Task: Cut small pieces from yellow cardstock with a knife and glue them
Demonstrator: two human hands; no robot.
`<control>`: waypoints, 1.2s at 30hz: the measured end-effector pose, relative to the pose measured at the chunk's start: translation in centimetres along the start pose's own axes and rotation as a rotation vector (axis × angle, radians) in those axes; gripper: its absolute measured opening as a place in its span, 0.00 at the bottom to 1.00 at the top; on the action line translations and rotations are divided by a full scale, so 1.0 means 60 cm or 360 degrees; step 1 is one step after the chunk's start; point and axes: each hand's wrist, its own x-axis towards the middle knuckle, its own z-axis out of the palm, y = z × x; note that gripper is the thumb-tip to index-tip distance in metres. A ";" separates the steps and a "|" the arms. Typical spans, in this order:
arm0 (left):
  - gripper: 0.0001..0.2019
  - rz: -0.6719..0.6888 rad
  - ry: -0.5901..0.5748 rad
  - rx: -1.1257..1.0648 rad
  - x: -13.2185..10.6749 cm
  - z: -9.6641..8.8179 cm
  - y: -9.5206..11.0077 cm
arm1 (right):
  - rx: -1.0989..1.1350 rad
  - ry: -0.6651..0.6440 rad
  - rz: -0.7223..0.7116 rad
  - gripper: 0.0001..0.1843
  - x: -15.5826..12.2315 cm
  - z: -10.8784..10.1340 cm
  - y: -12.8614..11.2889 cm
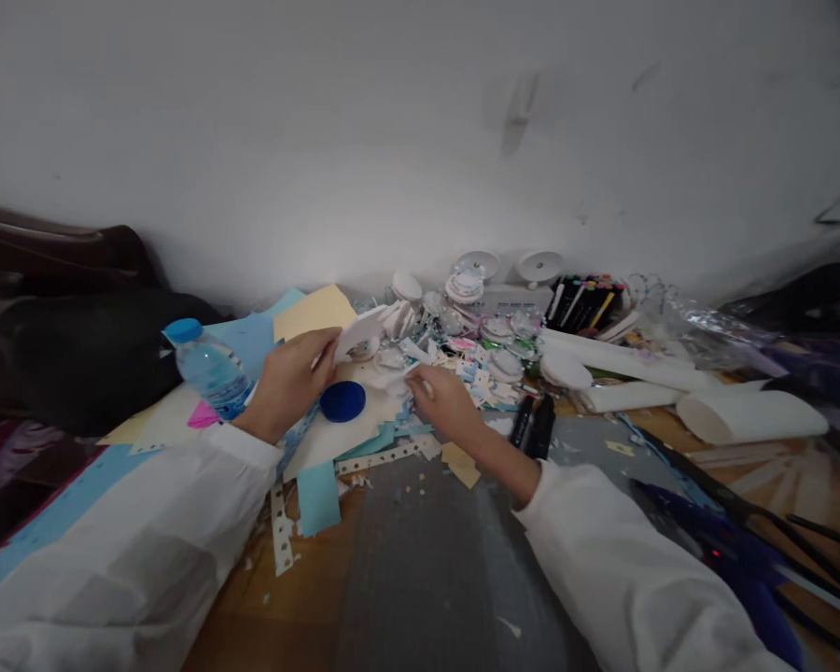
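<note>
My left hand [295, 378] is closed on a white piece of paper or card [360, 329], held up at a tilt. My right hand [442, 401] pinches the edge of a small white piece [394, 377], which looks like paper or thin plastic; its exact kind is unclear. Below and between the hands lies a round dark blue disc [343, 401], on a cream sheet [322, 446]. Just beyond my right hand is a heap of small white and blue paper scraps [472, 373]. Round white pieces with beads and clear wrapping [466, 285] are piled behind it.
A water bottle [206, 369] stands left, beside coloured paper sheets [315, 313]. Black markers [533, 427] lie right of the grey mat [420, 569]. Several pens [588, 303] fill a box near the wall. White paper rolls [749, 413] and a blue glue gun [714, 551] lie right.
</note>
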 end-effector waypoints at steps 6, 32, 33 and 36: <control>0.13 -0.0018 -0.0221 -0.0155 -0.008 0.029 0.009 | 0.0664 0.0135 0.0314 0.17 -0.071 -0.099 -0.058; 0.15 -0.0975 -0.1653 -0.1281 -0.170 0.020 0.169 | 0.0939 -0.0707 0.0734 0.22 -0.290 -0.159 -0.086; 0.16 -0.0973 -0.1666 -0.1260 -0.175 0.019 0.169 | 0.0905 -0.0732 0.0734 0.22 -0.292 -0.159 -0.085; 0.17 -0.0915 -0.1671 -0.1223 -0.187 0.019 0.169 | 0.0852 -0.0794 0.0751 0.19 -0.297 -0.158 -0.081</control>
